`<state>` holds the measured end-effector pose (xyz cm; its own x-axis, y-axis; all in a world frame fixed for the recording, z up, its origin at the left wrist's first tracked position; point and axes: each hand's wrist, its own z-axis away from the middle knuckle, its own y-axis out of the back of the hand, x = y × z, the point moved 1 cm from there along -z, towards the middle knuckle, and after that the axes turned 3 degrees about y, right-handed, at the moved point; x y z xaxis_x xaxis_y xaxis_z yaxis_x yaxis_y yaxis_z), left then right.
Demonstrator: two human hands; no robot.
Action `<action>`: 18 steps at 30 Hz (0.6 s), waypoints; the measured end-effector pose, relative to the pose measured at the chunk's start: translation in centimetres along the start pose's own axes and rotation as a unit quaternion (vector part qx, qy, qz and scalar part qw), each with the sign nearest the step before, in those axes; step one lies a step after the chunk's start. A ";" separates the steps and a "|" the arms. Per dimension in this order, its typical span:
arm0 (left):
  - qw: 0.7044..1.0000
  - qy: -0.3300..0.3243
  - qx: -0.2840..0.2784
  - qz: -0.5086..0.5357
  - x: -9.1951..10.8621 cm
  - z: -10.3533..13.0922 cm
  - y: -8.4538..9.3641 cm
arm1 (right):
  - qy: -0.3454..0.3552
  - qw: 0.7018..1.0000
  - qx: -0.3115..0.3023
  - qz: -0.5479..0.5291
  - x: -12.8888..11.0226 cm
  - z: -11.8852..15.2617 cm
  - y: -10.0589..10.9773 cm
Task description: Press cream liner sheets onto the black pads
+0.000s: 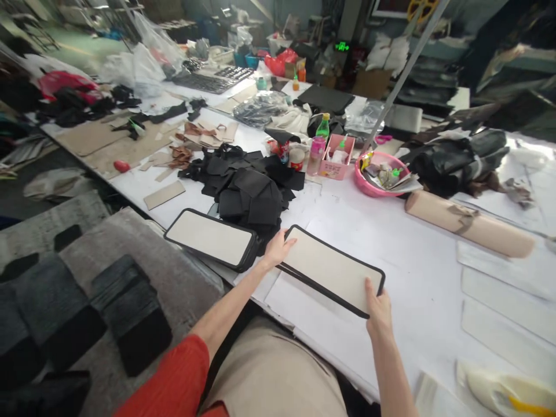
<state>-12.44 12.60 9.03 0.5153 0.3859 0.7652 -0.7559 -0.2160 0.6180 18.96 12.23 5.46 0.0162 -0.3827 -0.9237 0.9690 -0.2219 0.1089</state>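
Between my two hands is a long off-white panel with a black border (332, 266), slightly tilted above the white tabletop, with another dark edge showing under it. My left hand (278, 249) grips its left end, thumb on top. At the right end, my right hand (379, 304) holds the corner, its thumb on the pale face and the other fingers beneath. Just left of my left hand lies a stack of similar black-edged panels (212, 236). Behind that stack spreads a heap of black fabric pieces (249, 188).
A pink basket (382, 188) of small items, a pink box (337, 159) and bottles stand at mid-table. To the right lies a beige roll (469, 223). Stacks of black pieces (130, 313) sit on a lower surface at left. A metal pole (403, 78) rises behind the basket.
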 end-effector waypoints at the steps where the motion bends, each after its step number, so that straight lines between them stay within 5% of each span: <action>1: 0.999 -0.016 0.014 0.027 -0.1 0.3 2.0 | 0.007 1.000 -0.011 -0.009 -1.2 1.2 -0.8; 5: 0.989 -0.036 0.072 0.123 -2.0 1.0 12.4 | 0.043 0.994 -0.095 -0.038 -5.6 6.3 -7.2; 11: 0.978 0.042 0.098 0.180 -8.8 0.7 27.5 | 0.071 0.971 -0.217 -0.070 -7.3 12.2 -21.6; 15: 0.979 0.080 0.086 0.169 -10.4 0.8 31.6 | 0.115 0.967 -0.229 -0.002 -5.8 13.6 -28.7; 18: 0.987 0.095 0.088 0.100 -8.4 6.7 32.9 | 0.146 0.955 -0.205 0.155 -4.5 13.8 -31.1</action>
<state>-38.95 -3.77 24.16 0.2663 0.4767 0.8377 -0.7438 -0.4511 0.4932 -14.67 8.46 11.35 0.3278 -0.0928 -0.9402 0.9206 0.2548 0.2958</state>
